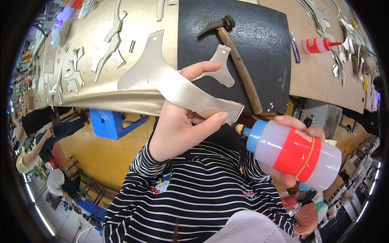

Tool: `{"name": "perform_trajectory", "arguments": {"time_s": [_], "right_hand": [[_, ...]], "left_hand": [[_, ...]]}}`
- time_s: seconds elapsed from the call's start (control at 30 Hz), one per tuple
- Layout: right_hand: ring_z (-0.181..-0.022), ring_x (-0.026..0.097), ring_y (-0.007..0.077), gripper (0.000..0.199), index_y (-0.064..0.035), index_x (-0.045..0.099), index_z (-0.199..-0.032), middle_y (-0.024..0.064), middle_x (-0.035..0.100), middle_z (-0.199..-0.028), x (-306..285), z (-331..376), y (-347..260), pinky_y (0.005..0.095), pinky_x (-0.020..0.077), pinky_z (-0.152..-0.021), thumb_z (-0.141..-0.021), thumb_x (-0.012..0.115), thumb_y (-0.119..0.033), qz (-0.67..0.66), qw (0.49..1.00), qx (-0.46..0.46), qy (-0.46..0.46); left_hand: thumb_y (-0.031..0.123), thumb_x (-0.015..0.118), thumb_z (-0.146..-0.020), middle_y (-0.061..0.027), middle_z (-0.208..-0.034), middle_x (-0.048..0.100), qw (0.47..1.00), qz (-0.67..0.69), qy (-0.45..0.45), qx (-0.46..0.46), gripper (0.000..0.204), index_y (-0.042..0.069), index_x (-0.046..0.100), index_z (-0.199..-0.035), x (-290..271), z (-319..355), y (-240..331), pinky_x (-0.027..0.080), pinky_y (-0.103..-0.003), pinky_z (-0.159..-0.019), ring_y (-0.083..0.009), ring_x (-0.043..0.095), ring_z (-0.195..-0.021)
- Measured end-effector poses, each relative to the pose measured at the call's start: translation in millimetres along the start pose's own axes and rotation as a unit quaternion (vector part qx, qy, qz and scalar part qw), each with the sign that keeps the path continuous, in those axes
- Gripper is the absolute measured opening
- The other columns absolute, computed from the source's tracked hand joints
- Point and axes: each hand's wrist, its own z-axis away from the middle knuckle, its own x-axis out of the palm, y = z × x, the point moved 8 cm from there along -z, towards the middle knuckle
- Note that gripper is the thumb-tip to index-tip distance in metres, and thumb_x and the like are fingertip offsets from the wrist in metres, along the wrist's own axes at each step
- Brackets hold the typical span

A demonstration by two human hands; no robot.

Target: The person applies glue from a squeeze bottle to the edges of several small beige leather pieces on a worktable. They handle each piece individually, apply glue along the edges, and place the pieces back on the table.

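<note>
My left hand [182,125] holds a pale metallic leather piece [184,94], its narrow end pinched near the thumb and its wide forked part reaching up and left over the table. Gripped in my right hand [298,125] is a squeeze bottle [267,141] with a blue cap and a red wrap, a rubber band around it. The bottle lies tilted, its nozzle [240,128] close to the edge of the leather strip; whether they touch I cannot tell. A smaller leather piece [221,71] lies on the black mat beyond my left hand.
A hammer [239,65] with a wooden handle lies across the black mat [267,36]. To its right are a utility knife [296,48] and another red-wrapped bottle [318,45]. Cut leather strips [113,32] are scattered at left. A blue stool [107,123] stands below the table; people work at far left.
</note>
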Motion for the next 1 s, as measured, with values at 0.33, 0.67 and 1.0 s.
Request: {"name": "perform_trajectory", "arguments": {"time_s": [0.33,0.67,1.0], "right_hand": [[-0.084,0.062,0.0437,0.076,-0.0142,0.027,-0.13,0.0258,0.042,-0.115,-15.2,10.2,1.7,0.039,0.0589,-0.061,-0.077,0.066,-0.053,0.042,0.908,-0.304,0.285],[-0.078,0.061,0.0496,0.069,-0.0398,0.034,-0.13,0.026,0.036,-0.122,-5.8,6.6,2.0,0.044,0.0604,-0.063,-0.074,0.074,-0.043,0.081,0.939,-0.262,0.207],[-0.099,0.059,0.0437,0.09,-0.005,0.028,-0.128,0.0331,0.046,-0.117,-3.5,-3.3,6.1,0.0377,0.0547,-0.077,-0.065,0.083,-0.039,-0.035,0.993,-0.089,0.075]], "left_hand": [[-0.006,0.059,-0.081,-0.0102,-0.132,0.038,1.0,0.014,-0.014,-0.02,0.063,0.0,0.028,-0.135,1.5,0.8,-1.7,0.054,-0.021,-0.074,-0.0188,0.063,-0.1],[-0.007,0.059,-0.081,-0.0113,-0.129,0.041,0.999,0.037,-0.004,-0.033,0.065,0.004,0.026,-0.136,-0.6,1.0,-2.3,0.054,-0.022,-0.078,-0.0204,0.062,-0.103],[-0.007,0.06,-0.08,-0.0135,-0.114,0.053,0.998,0.056,0.013,-0.036,0.069,0.006,0.024,-0.137,-2.1,1.4,-1.2,0.053,-0.026,-0.083,-0.0206,0.061,-0.103]]}}
